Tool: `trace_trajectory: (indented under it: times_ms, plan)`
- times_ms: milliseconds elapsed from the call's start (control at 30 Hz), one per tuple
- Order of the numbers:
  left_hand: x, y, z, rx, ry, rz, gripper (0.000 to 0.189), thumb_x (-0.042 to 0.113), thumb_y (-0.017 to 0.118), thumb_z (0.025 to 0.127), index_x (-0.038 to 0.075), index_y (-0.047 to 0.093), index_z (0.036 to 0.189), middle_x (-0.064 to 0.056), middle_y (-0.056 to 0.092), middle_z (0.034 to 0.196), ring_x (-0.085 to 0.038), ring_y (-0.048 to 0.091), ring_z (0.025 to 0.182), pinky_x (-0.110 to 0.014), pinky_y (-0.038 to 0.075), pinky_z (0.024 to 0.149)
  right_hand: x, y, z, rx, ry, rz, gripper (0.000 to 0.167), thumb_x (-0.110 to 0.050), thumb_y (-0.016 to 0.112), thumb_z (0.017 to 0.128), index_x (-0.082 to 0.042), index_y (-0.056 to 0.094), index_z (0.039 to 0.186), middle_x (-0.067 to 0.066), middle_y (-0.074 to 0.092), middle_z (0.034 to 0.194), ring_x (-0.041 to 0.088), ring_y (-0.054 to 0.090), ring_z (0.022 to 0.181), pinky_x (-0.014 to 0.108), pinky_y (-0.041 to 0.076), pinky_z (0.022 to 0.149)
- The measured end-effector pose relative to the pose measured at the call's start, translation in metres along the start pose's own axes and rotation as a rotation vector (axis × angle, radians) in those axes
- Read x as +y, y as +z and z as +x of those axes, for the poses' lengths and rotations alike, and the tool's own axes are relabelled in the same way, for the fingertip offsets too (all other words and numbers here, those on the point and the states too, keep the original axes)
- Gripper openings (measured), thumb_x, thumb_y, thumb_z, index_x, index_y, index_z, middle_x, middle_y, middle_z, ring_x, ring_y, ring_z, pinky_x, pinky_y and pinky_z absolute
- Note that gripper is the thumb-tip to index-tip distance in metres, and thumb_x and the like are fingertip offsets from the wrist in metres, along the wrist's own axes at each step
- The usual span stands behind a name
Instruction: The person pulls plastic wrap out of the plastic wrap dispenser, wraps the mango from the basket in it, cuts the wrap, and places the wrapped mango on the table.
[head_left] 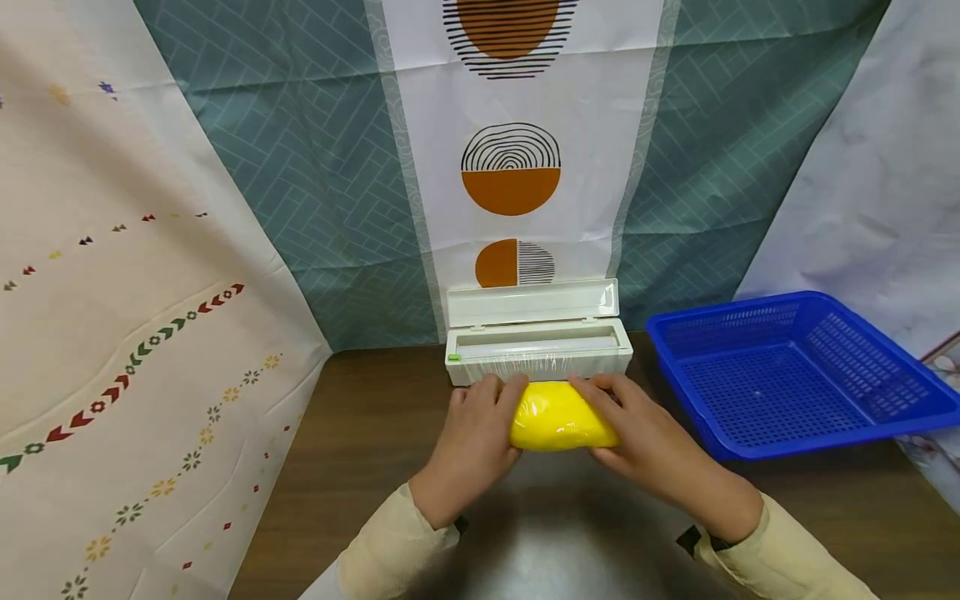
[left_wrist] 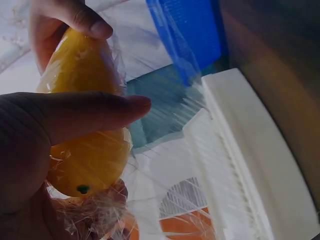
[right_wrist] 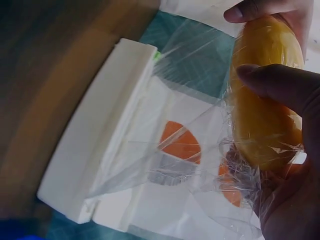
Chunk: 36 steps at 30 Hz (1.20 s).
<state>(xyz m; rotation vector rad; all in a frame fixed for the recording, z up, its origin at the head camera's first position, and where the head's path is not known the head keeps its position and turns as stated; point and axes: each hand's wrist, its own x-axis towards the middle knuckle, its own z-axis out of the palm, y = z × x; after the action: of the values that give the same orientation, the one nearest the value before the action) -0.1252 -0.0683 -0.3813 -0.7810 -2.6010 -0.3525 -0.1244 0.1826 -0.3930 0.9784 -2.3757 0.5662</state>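
Note:
A smooth yellow fruit (head_left: 564, 417), with a small green stem spot at one end in the left wrist view, is held sideways between both hands. My left hand (head_left: 477, 442) grips its left end, thumb across it. The right hand (head_left: 654, 437) grips the other end. Clear cling film (right_wrist: 242, 175) covers the fruit and bunches up along one side. From there the film stretches in a taut sheet to the white cling film dispenser (head_left: 600, 365), just beyond the hands. The dispenser's lid (head_left: 532, 304) stands raised, showing the film roll inside.
On the right of the brown table (head_left: 360, 450) lies a blue plastic basket (head_left: 750, 442) with perforated sides. A patterned green and white cloth (head_left: 337, 208) hangs directly behind the dispenser. Another printed cloth (head_left: 165, 333) borders the left side.

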Motion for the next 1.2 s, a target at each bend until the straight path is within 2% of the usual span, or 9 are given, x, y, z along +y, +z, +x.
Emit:
trace_trajectory:
  times_ms: [367, 600, 767, 1000, 1200]
  plan:
    - [-0.001, 0.024, -0.019, -0.066, -0.021, -0.012, 0.076, 0.013, 0.096, 0.068, 0.013, 0.054, 0.131, -0.005, 0.056, 0.100, -0.022, 0.060, 0.086, -0.037, 0.038, 0.075, -0.006, 0.022, -0.020, -0.111, 0.082, 0.005, 0.096, -0.003, 0.097, 0.067, -0.006, 0.051, 0.151, 0.014, 0.057, 0.125, 0.026, 0.062, 0.101, 0.045, 0.061, 0.083]
    - [0.000, 0.040, -0.028, -0.115, -0.048, -0.019, 0.077, 0.009, 0.095, 0.067, 0.012, 0.055, 0.132, -0.006, 0.058, 0.102, -0.022, 0.059, 0.089, -0.038, 0.038, 0.076, -0.003, 0.036, -0.034, -0.140, 0.064, 0.003, 0.100, -0.003, 0.099, 0.063, -0.005, 0.051, 0.150, 0.014, 0.058, 0.124, 0.027, 0.065, 0.101, 0.044, 0.061, 0.080]
    - [-0.001, 0.052, -0.034, -0.148, -0.084, -0.024, 0.076, 0.006, 0.092, 0.067, 0.014, 0.056, 0.133, -0.005, 0.058, 0.102, -0.021, 0.059, 0.087, -0.035, 0.035, 0.075, 0.000, 0.047, -0.042, -0.121, 0.032, 0.018, 0.104, 0.000, 0.100, 0.057, -0.003, 0.051, 0.149, 0.014, 0.058, 0.123, 0.027, 0.065, 0.100, 0.043, 0.061, 0.077]
    - [-0.001, 0.068, -0.041, -0.139, -0.084, -0.007, 0.077, 0.006, 0.091, 0.064, 0.012, 0.057, 0.133, -0.004, 0.057, 0.099, -0.021, 0.058, 0.085, -0.035, 0.036, 0.076, 0.003, 0.060, -0.050, -0.135, 0.039, 0.008, 0.103, -0.001, 0.099, 0.057, -0.002, 0.051, 0.148, 0.013, 0.060, 0.122, 0.026, 0.066, 0.098, 0.041, 0.061, 0.074]
    - [-0.003, 0.080, -0.045, -0.139, -0.090, -0.012, 0.078, 0.006, 0.090, 0.062, 0.013, 0.056, 0.132, -0.004, 0.056, 0.097, -0.021, 0.058, 0.084, -0.034, 0.034, 0.075, 0.005, 0.069, -0.057, -0.180, 0.072, -0.012, 0.099, -0.003, 0.096, 0.061, -0.001, 0.051, 0.148, 0.014, 0.061, 0.125, 0.029, 0.066, 0.102, 0.046, 0.060, 0.082]
